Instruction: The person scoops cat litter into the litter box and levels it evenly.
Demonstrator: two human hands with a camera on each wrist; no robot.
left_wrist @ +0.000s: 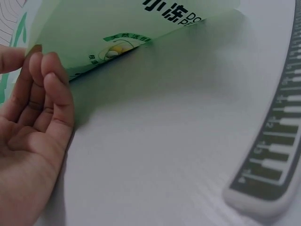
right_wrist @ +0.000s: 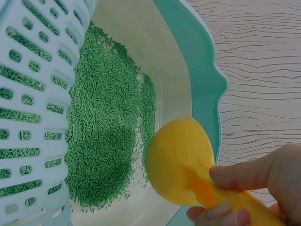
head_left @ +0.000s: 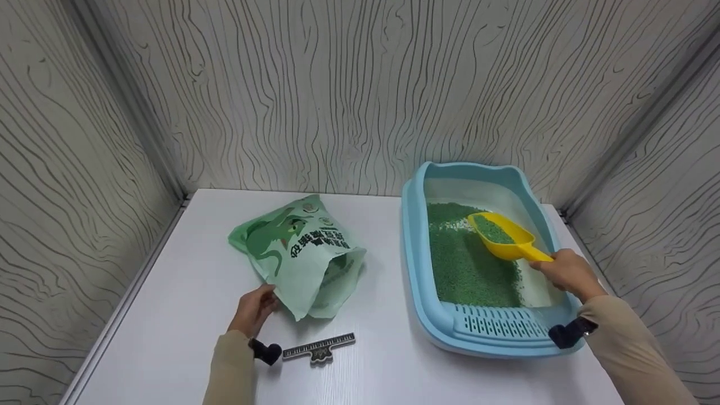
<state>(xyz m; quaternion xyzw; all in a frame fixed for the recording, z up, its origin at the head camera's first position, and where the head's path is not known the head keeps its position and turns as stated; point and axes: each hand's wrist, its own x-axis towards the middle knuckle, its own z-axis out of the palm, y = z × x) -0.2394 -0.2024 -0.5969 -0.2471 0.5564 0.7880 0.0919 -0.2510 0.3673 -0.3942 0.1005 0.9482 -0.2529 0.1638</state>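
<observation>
My right hand (head_left: 569, 273) grips the handle of a yellow scoop (head_left: 522, 247). Green pellet litter (head_left: 492, 229) fills part of the scoop, which is over a blue litter box (head_left: 417, 253). More green pellets (right_wrist: 101, 117) cover the box floor, with a bare white strip showing among them. On the left, a pale green litter bag (head_left: 306, 270) lies on its side, its open mouth toward the front right. My left hand (head_left: 256, 309) pinches the bag's near edge between thumb and fingers; the left wrist view shows the thumb at the bag's edge (left_wrist: 51, 28).
A piano-keyboard-patterned clip (head_left: 319, 347) lies on the white table (head_left: 371, 315) in front of the bag. The litter box has a slotted grate (head_left: 500, 326) at its near end. Wood-patterned panels (head_left: 337, 101) enclose the table at the back and sides.
</observation>
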